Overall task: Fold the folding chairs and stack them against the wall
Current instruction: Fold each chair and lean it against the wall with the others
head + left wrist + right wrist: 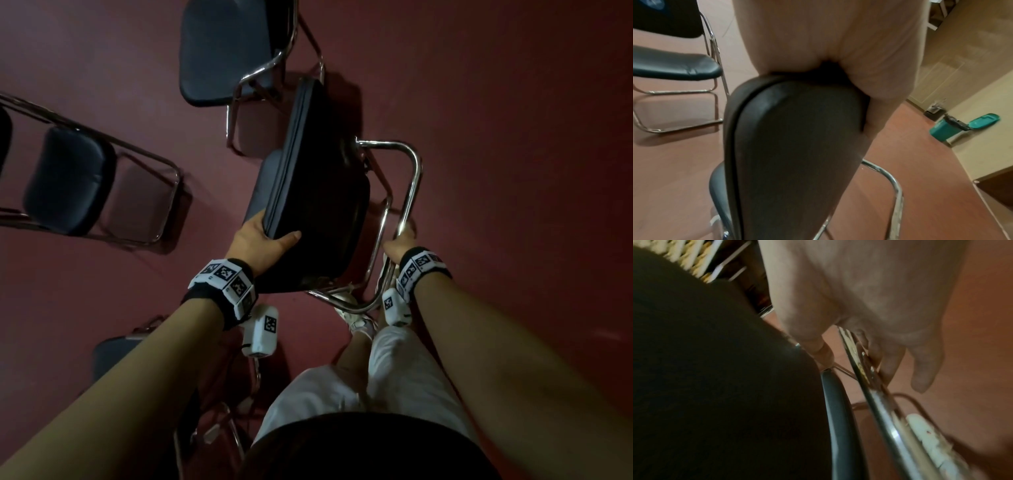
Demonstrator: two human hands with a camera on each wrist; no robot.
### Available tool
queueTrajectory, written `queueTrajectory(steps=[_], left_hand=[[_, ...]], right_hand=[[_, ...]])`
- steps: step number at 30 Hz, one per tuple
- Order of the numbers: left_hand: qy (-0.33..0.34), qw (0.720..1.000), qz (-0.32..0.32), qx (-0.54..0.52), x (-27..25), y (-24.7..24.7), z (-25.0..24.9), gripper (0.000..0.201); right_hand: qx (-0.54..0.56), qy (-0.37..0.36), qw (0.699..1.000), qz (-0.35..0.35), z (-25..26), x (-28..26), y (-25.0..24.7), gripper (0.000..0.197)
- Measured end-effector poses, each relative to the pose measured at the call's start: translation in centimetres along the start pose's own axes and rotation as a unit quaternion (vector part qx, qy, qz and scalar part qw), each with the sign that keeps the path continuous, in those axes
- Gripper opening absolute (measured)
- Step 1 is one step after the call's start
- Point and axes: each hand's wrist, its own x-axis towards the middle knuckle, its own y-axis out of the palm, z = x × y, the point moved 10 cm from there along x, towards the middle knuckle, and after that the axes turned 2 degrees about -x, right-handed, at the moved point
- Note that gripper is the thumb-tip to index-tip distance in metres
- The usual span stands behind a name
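From the head view, the person stands over a folding chair (318,192) on the red floor (513,137). The left hand (260,245) grasps the near edge of the black seat (318,178), thumb on top. The right hand (402,240) is clenched round the shiny metal frame (412,178). The seat runs long, away from the person, and lies just left of the frame. Two more chairs stand open farther off.

From the left wrist view, the left hand (828,48) holds the seat (797,138) end.

From the right wrist view, the right hand (869,305) curls fingers (925,366) round the frame (879,402).

To fold it, the seat likely must swing toward the frame.
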Motion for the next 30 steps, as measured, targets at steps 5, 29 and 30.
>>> queueTrajectory(steps=[5,29,30], left_hand=[[0.014,1.000,-0.006,0.018,0.0,-0.4,-1.7,0.039],[0.011,0.991,-0.042,0.126,-4.1,-0.6,-0.5,0.090],[0.007,0.990,-0.016,0.137,-4.4,0.2,-0.2,0.089]], right_hand=[[0.050,0.004,0.999,-0.007,0.5,1.8,0.0,0.079],[0.023,-0.174,0.984,-0.036,7.8,-19.8,-8.1,0.063],[0.016,-0.180,0.983,-0.039,7.5,-20.7,-7.9,0.057]])
